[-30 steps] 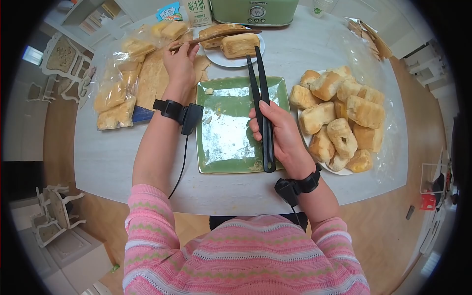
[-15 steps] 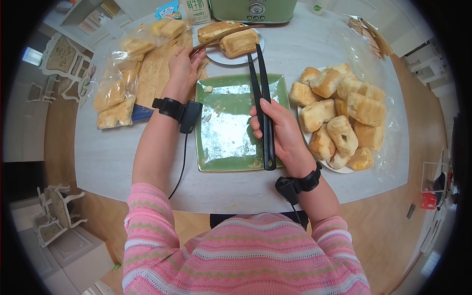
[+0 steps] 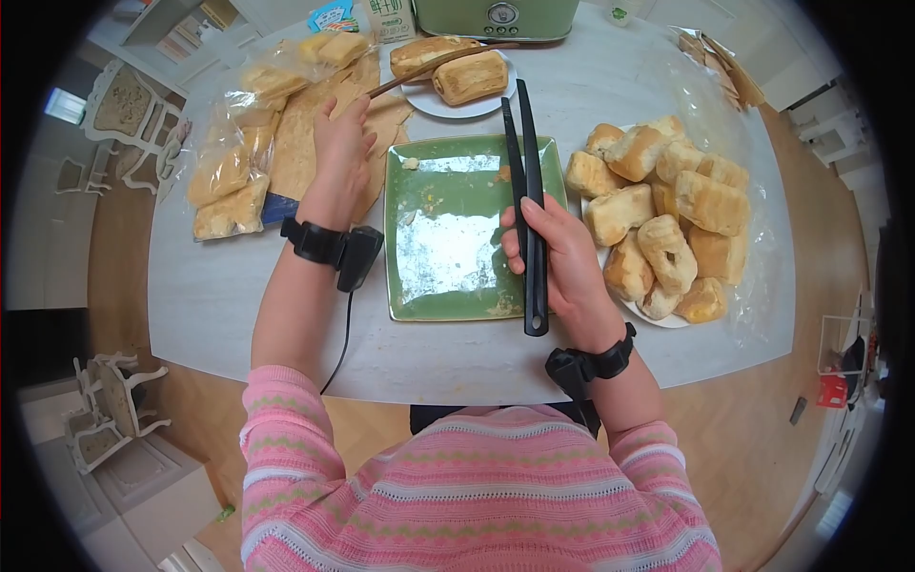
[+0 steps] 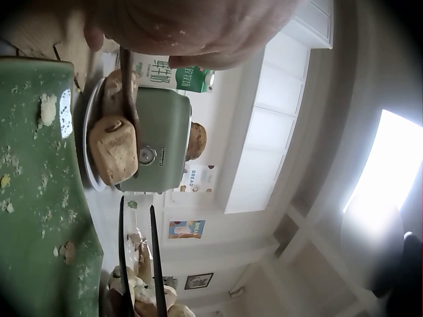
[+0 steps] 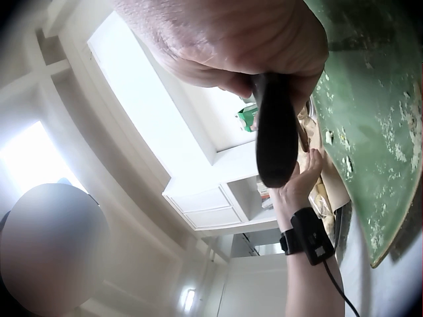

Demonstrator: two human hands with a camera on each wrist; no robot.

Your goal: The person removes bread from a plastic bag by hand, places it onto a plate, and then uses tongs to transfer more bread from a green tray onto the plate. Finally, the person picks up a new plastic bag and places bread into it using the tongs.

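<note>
My right hand [image 3: 564, 250] grips a pair of black tongs [image 3: 535, 229] by the handle, their slim arms parted at the tips over the square green plate [image 3: 448, 284]. A long, thin brown wooden utensil [image 3: 448, 59] leans across two browned bread rolls [image 3: 472, 76] on a white plate [image 3: 458, 112]. My left hand [image 3: 343, 153] is right at the near end of this utensil, its fingers extended and not curled round it. In the right wrist view, the left hand [image 5: 301, 178] shows spread fingers beside the utensil. Crumbs dot the green plate.
Bread pieces [image 3: 667, 229] are heaped on a white plate [image 3: 658, 320] at the right, beside clear plastic wrap [image 3: 753, 286]. Bagged bread [image 3: 229, 205] and brown paper [image 3: 300, 157] lie at the left. A green toaster [image 3: 496, 21] and a milk carton [image 3: 391, 19] stand behind.
My left hand has loosened its fingers from the utensil, which now rests on the rolls, and has drawn slightly towards me. The right hand keeps the tongs and has shifted a little right.
</note>
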